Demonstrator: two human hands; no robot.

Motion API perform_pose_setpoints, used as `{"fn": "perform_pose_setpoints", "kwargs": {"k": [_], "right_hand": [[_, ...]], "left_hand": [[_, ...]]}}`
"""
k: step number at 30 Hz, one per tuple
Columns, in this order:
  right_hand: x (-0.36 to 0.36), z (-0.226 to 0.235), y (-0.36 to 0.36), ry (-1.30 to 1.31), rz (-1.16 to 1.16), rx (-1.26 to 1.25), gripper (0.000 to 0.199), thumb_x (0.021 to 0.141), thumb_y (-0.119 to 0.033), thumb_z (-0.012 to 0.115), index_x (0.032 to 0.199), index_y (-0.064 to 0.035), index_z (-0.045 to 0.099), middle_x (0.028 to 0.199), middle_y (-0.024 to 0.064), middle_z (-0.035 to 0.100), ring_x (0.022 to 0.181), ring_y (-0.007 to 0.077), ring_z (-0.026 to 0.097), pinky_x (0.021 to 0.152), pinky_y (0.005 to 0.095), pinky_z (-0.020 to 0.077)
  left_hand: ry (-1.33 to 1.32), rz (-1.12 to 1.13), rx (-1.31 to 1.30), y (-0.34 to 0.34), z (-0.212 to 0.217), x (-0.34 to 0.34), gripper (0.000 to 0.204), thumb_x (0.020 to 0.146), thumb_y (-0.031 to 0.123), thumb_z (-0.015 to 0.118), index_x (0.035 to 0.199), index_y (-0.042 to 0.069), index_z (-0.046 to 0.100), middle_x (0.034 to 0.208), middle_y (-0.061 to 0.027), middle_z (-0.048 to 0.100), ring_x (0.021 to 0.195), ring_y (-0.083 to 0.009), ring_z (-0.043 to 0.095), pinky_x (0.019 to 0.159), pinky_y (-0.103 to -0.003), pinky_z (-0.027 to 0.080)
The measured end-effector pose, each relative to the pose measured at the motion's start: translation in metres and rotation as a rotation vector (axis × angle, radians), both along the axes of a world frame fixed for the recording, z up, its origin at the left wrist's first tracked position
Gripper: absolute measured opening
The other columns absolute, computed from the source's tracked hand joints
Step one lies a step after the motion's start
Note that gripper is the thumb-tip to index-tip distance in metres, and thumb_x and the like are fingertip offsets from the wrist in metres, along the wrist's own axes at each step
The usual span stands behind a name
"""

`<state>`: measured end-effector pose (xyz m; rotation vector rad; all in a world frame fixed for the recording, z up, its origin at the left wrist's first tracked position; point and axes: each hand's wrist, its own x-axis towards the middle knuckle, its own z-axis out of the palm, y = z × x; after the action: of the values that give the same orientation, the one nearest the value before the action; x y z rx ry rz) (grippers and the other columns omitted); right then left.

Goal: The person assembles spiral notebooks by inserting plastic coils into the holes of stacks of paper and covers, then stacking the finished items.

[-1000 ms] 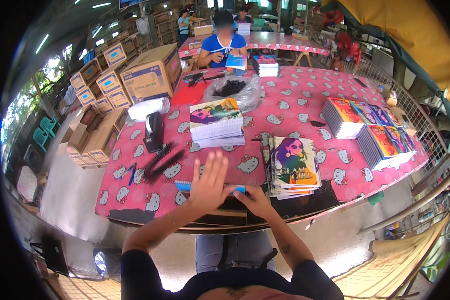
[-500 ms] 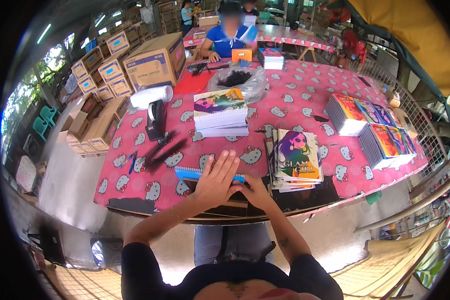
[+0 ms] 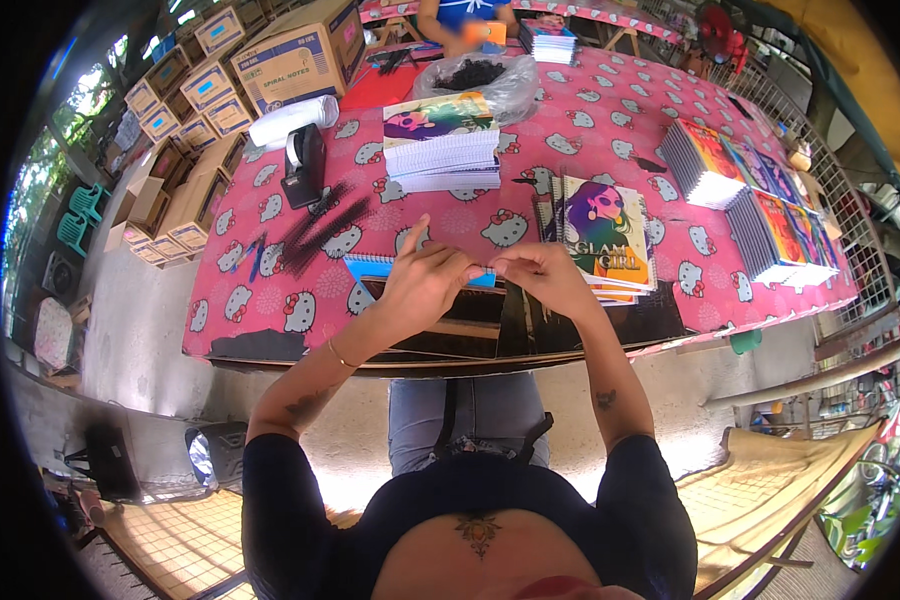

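From my remote station I am counting two hands, the left hand [image 3: 422, 284] and the right hand [image 3: 550, 280], one blue notebook [image 3: 366, 268] at them, one tape dispenser [image 3: 305, 183], one white roll [image 3: 292, 122], one plastic bag [image 3: 516, 96], two green chairs [image 3: 73, 233] and one co-worker [image 3: 470, 12]; the cartons [image 3: 285, 72] are overlapping too much for a total.

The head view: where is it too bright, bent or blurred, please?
In the head view, the floor glares white in patches; the table bows along its near edge; a co-worker's hand looks smeared; the left hand and right hand look fairly sharp.
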<state>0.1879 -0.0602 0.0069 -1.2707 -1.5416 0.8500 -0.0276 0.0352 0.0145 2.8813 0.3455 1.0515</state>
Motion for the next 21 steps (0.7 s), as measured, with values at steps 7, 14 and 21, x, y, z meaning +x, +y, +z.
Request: {"fn": "perform_pose_setpoints", "kwargs": {"k": [7, 14, 21], "right_hand": [[-0.006, 0.001, 0.01, -0.139, -0.002, 0.165, 0.016, 0.085, -0.005, 0.075, 0.098, 0.0009, 0.068, 0.083, 0.006, 0.067, 0.077, 0.011, 0.064, 0.073, 0.026, 0.0527], [-0.071, 0.07, -0.046, -0.236, -0.424, 0.643, 0.047, 0.083, -0.015, 0.076, 0.124, -0.0005, 0.059, 0.115, 0.018, 0.063, 0.104, 0.033, 0.065, 0.086, 0.0437, 0.0517], [0.042, 0.072, -0.06, 0.214, -0.772, 0.499, 0.039, 0.096, -0.007, 0.066, 0.132, -0.0001, 0.053, 0.105, 0.007, 0.069, 0.092, 0.019, 0.066, 0.083, 0.0319, 0.0535]], "left_hand": [[0.043, 0.041, -0.016, -0.007, 0.005, 0.001, 0.014, 0.094, 0.018, 0.066, 0.094, 0.004, 0.066, 0.082, -0.0084, 0.068, 0.081, -0.0298, 0.067, 0.108, -0.052, 0.039], [-0.354, 0.114, -0.49, -0.013, 0.101, -0.026, 0.024, 0.088, 0.007, 0.069, 0.11, -0.002, 0.067, 0.098, -0.0193, 0.072, 0.085, -0.0363, 0.071, 0.076, -0.043, 0.057], [-0.357, -0.036, -0.362, 0.07, 0.114, 0.053, 0.024, 0.095, 0.015, 0.067, 0.112, 0.0, 0.072, 0.102, -0.0171, 0.072, 0.09, -0.0273, 0.072, 0.077, -0.035, 0.054]]}}
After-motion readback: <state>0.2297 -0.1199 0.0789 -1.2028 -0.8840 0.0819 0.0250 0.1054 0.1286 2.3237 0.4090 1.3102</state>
